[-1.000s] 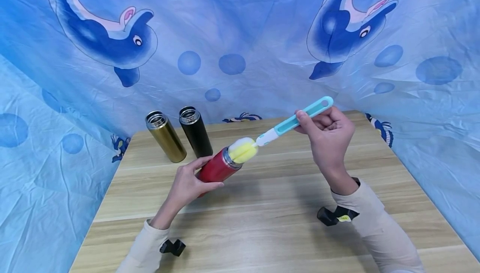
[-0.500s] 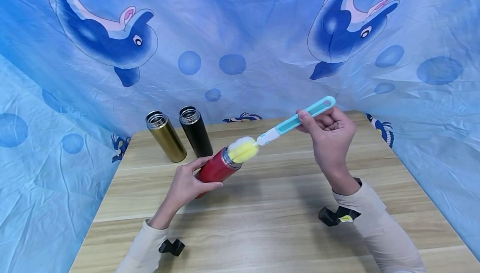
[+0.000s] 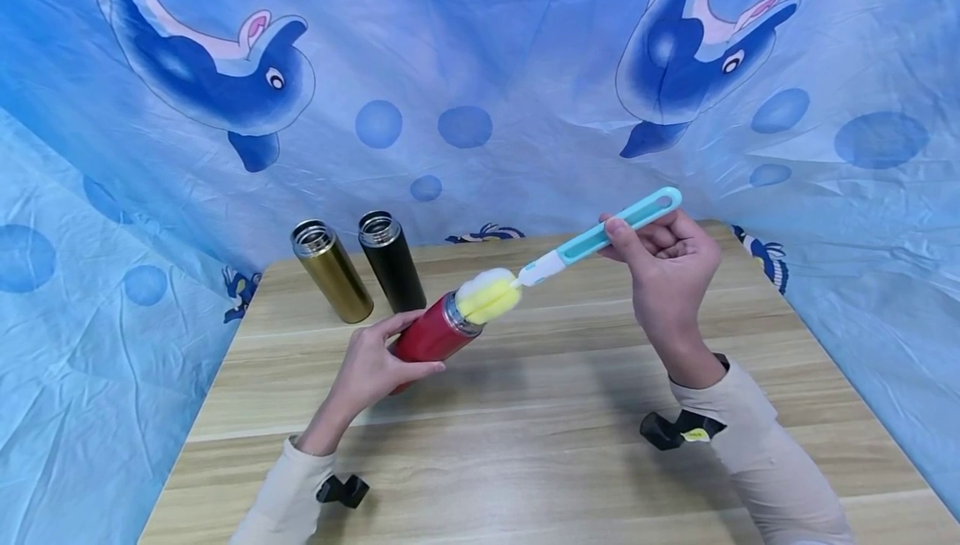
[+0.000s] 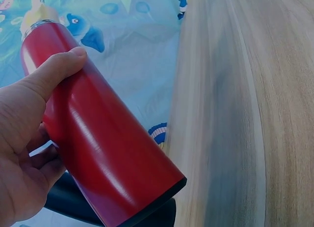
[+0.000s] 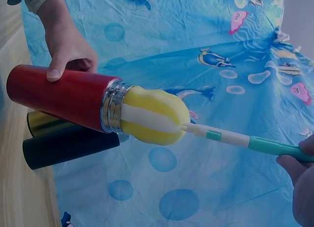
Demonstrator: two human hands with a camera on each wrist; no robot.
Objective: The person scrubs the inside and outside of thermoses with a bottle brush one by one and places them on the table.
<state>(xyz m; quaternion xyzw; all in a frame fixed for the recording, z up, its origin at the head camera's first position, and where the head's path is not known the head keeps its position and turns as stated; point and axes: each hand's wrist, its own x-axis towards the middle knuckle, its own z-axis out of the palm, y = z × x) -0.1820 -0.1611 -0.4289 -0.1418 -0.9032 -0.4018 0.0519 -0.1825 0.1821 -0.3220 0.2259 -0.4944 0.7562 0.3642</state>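
My left hand (image 3: pixel 375 368) grips a red thermos bottle (image 3: pixel 433 337) round its side, tilted with its mouth up to the right. In the left wrist view the bottle's dark base (image 4: pixel 154 203) shows. A bottle brush (image 3: pixel 581 242) with a turquoise and white handle is pinched by my right hand (image 3: pixel 670 278). Its yellow and white sponge head (image 3: pixel 489 295) sits partly in the bottle's steel mouth, with much of the sponge outside. The right wrist view shows the sponge bulging beyond the metal neck (image 5: pixel 114 107); its inner end is hidden in the bottle.
A gold bottle (image 3: pixel 333 274) and a black bottle (image 3: pixel 392 262), both uncapped, stand upright at the back left of the wooden table (image 3: pixel 525 453). Behind the table hangs a blue cloth (image 3: pixel 540 70) printed with dolphins.
My right hand has moved slightly up and to the right with the brush. The sponge head has shifted a little the same way at the mouth. The red bottle has hardly moved.
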